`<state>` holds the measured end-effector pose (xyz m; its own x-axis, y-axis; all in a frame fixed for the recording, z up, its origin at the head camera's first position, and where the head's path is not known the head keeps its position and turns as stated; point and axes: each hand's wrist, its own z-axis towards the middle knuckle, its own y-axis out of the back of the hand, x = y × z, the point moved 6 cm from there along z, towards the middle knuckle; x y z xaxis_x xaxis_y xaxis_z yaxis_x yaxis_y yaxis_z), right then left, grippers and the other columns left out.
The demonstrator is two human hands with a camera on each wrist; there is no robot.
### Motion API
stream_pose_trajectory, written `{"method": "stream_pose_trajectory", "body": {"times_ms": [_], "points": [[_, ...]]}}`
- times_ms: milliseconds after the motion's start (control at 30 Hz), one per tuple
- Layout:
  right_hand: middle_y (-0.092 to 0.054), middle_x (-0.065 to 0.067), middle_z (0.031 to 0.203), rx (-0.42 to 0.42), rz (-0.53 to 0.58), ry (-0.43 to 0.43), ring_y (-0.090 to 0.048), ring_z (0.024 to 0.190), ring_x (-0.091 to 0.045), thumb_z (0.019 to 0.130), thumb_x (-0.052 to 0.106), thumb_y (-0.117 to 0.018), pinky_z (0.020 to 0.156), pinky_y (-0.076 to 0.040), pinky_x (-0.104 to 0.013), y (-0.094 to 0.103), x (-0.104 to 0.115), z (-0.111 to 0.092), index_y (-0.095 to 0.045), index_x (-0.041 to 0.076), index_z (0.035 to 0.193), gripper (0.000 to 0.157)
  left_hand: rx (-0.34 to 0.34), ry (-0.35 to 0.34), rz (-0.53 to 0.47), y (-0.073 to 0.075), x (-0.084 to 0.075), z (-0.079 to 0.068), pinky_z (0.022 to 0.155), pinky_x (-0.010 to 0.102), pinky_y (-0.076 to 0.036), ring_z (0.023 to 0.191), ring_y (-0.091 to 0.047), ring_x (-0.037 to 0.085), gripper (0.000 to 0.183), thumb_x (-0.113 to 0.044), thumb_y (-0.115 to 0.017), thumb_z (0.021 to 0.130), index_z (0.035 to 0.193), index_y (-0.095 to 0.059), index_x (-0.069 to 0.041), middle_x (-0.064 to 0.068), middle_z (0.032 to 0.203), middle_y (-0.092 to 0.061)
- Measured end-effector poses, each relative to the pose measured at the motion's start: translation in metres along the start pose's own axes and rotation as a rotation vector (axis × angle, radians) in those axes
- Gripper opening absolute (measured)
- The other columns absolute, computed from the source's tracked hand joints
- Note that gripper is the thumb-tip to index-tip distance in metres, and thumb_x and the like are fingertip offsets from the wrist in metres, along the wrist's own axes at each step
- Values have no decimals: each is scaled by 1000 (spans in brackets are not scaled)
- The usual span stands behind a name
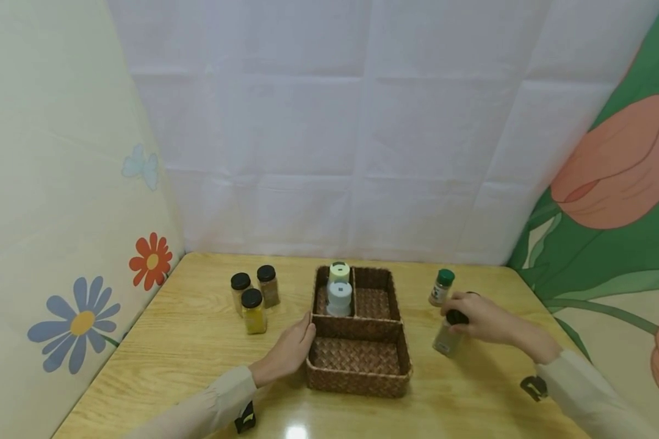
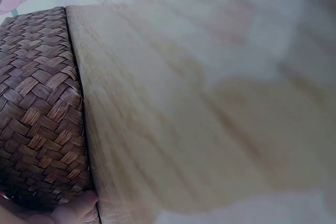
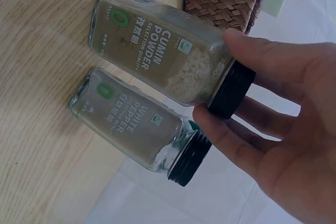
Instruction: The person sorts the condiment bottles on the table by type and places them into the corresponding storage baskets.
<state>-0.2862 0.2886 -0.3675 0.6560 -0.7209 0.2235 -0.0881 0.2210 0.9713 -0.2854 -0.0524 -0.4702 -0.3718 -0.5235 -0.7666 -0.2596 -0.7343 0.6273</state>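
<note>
My left hand (image 1: 290,352) holds the left wall of a brown woven divided basket (image 1: 359,383), a fingertip low on the outer weave in the left wrist view. Two bottles stand in the basket's back left compartment: one with a white cap (image 1: 339,294), one with a pale yellow-green cap (image 1: 339,269). To the right of the basket, my right hand (image 1: 483,318) pinches a cumin powder jar (image 3: 157,51) at its black lid; the jar is tilted. A white pepper jar (image 3: 134,121) stands close beside it, mostly hidden by the hand in the head view.
A green-capped jar (image 1: 442,286) stands behind the right hand. Left of the basket are three black-lidded jars, one of them yellow (image 1: 254,317). A black strap piece (image 1: 535,388) shows by the right sleeve. White cloth (image 1: 357,134) hangs behind the wooden table (image 1: 198,341).
</note>
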Motion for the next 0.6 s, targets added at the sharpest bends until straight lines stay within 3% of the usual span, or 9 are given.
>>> {"method": "stream_pose_trajectory", "body": {"times_ms": [267, 300, 400, 600], "points": [[-63, -7, 96, 4, -1, -7, -61, 80, -17, 82, 6, -80, 61, -51, -29, 0, 1, 1, -70, 3, 105, 26, 7, 0, 0, 0, -1, 0, 111, 53, -30, 141, -30, 40, 62, -35, -22, 111, 152, -18, 11, 30, 154, -25], [-63, -6, 96, 1, -3, -7, -61, 79, -16, 82, 5, -80, 61, -51, -29, 1, 1, 1, -70, 3, 105, 25, 13, 6, -4, 0, -1, 0, 111, 53, -30, 137, -36, 41, 62, -35, -22, 111, 153, -17, 10, 32, 151, -31], [-63, -3, 93, -13, 4, -4, -59, 76, -13, 82, 0, -78, 59, -49, -27, 3, 1, 3, -70, 3, 106, 25, 10, 2, 0, 0, -1, 1, 111, 53, -30, 136, -37, 42, 61, -34, -22, 111, 153, -17, 11, 33, 150, -32], [-64, -12, 100, -45, 7, 43, -59, 77, -11, 85, -7, -71, 57, -47, -26, 8, 7, 5, -69, 0, 112, 28, 0, -2, 11, 1, 0, 1, 110, 53, -31, 141, -30, 39, 61, -33, -23, 111, 152, -18, 12, 30, 154, -25]]}}
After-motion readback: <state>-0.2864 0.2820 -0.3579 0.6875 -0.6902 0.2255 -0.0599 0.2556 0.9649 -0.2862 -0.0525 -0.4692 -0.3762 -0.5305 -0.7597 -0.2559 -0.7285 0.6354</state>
